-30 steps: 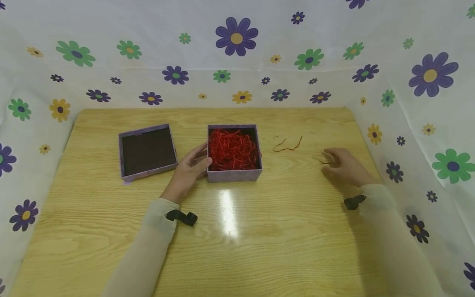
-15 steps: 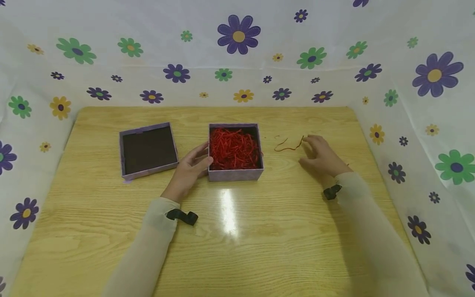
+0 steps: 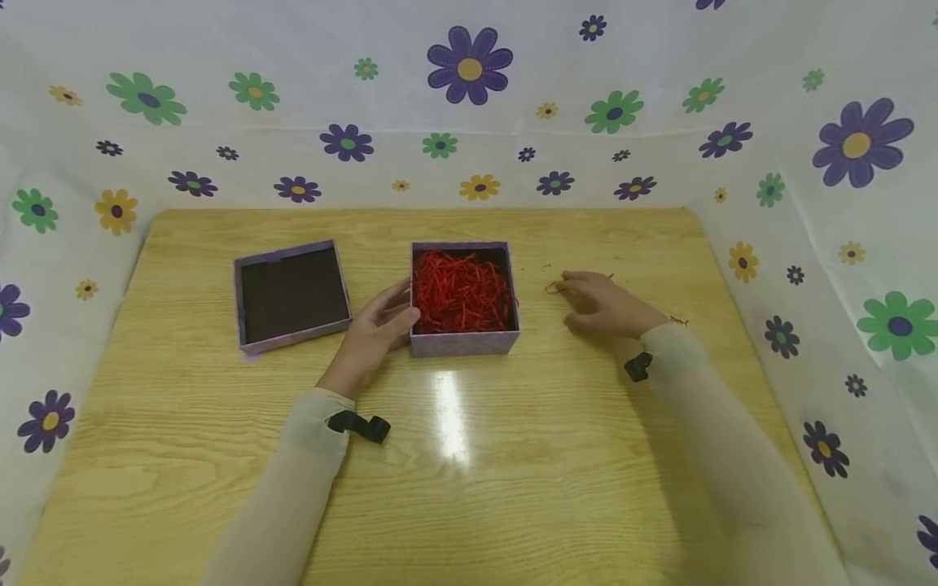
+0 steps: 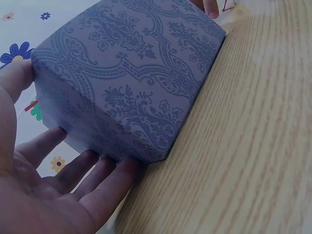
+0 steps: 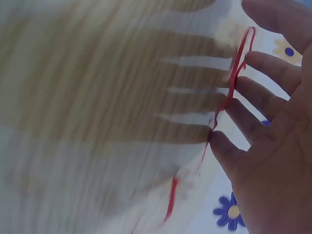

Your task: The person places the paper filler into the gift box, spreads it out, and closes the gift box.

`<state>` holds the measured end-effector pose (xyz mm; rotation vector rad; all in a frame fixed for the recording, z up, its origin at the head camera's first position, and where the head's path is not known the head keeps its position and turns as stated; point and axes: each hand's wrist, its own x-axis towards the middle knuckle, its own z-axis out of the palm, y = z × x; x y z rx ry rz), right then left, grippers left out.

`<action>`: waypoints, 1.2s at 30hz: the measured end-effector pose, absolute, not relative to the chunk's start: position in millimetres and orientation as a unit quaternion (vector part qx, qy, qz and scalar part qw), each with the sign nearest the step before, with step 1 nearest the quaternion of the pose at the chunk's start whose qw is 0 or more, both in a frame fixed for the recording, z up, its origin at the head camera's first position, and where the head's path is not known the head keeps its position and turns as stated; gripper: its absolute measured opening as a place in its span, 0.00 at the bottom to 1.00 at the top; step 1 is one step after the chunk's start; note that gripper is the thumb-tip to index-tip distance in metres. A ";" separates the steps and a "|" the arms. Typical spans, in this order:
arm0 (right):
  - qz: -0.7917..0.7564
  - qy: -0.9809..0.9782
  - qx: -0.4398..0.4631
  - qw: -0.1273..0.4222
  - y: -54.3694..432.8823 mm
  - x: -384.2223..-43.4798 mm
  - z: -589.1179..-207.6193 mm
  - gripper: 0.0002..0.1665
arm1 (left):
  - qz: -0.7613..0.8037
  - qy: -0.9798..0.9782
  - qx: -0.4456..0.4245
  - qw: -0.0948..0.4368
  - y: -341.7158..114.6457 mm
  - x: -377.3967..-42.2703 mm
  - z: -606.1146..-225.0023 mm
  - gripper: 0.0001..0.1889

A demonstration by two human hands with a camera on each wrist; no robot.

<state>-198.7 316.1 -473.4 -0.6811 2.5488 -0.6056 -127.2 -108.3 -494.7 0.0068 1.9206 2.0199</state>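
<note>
A box (image 3: pixel 463 345) in patterned purple-grey covering stands at the middle of the table, filled with red paper shreds (image 3: pixel 460 293). My left hand (image 3: pixel 372 330) rests against its left side, thumb at the rim. In the left wrist view, the fingertips lie nearly straight on the box wall (image 4: pixel 141 92). To the right of the box, my right hand (image 3: pixel 604 305) is spread low over the table. Its fingertips touch a thin red strand (image 5: pixel 239 63), and one end pokes out in front of them in the head view.
The box's lid (image 3: pixel 293 301), with a dark inside, lies upturned at the left. Another red scrap (image 3: pixel 679 320) lies by the right wrist, and a tiny thread (image 3: pixel 545 268) sits behind the fingertips. A flowered cloth (image 3: pixel 396 106) hangs around the wooden table (image 3: pixel 454 521).
My right hand has moved left toward the box, off the scrap at the far right and onto the curved strand. The left hand and box have stayed in place.
</note>
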 end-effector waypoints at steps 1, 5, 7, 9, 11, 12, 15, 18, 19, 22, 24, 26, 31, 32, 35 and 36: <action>-0.213 0.922 -0.243 0.215 320.3 -197.7 -472.5 0.39 | 0.713 0.679 0.002 0.175 -108.3 -127.3 -494.6 0.36; -0.206 0.929 -0.228 0.208 342.5 -191.7 -467.7 0.40 | 0.712 0.682 0.000 0.170 -108.0 -127.6 -494.0 0.36; -0.199 0.931 -0.230 0.200 355.1 -187.0 -465.6 0.38 | 0.713 0.681 0.002 0.167 -107.6 -127.8 -493.6 0.35; -0.197 0.933 -0.226 0.198 368.1 -181.2 -464.6 0.36 | 0.714 0.680 0.004 0.166 -107.3 -128.1 -493.9 0.35; -0.201 0.934 -0.215 0.203 380.2 -174.8 -463.4 0.34 | 0.715 0.678 0.006 0.167 -107.0 -128.6 -494.5 0.35; -0.207 0.933 -0.207 0.208 386.0 -171.8 -462.9 0.33 | 0.716 0.677 0.007 0.168 -106.9 -128.7 -494.8 0.35; -0.219 0.933 -0.180 0.221 401.1 -164.4 -461.5 0.33 | 0.718 0.676 0.006 0.169 -106.5 -129.2 -496.0 0.34; -0.217 0.938 -0.168 0.210 414.2 -159.8 -461.9 0.36 | 0.716 0.677 0.006 0.170 -106.3 -129.2 -496.9 0.33; -0.214 0.941 -0.167 0.203 417.9 -158.5 -462.1 0.37 | 0.715 0.677 0.006 0.171 -106.2 -129.0 -496.9 0.33; -0.213 0.946 -0.155 0.187 428.7 -154.3 -463.9 0.43 | 0.711 0.682 0.005 0.172 -105.5 -128.4 -496.4 0.33; -0.212 0.950 -0.142 0.183 434.0 -150.5 -465.2 0.46 | 0.707 0.686 0.004 0.171 -105.1 -128.0 -495.3 0.34; -0.221 0.950 -0.121 0.187 437.9 -146.3 -466.2 0.47 | 0.706 0.687 0.004 0.172 -104.7 -127.6 -494.1 0.36; -0.248 0.947 -0.077 0.188 440.8 -138.5 -466.5 0.48 | 0.701 0.691 0.011 0.178 -105.2 -126.8 -491.7 0.38; -0.249 0.948 -0.072 0.186 440.4 -137.9 -466.3 0.50 | 0.693 0.698 0.012 0.180 -105.4 -126.6 -491.3 0.38; -0.257 0.946 -0.065 0.184 437.8 -138.0 -465.0 0.53 | 0.663 0.725 0.015 0.185 -106.2 -125.6 -490.2 0.38; -0.259 0.946 -0.065 0.184 436.8 -138.6 -464.6 0.54 | 0.654 0.733 0.015 0.187 -106.1 -125.2 -490.0 0.38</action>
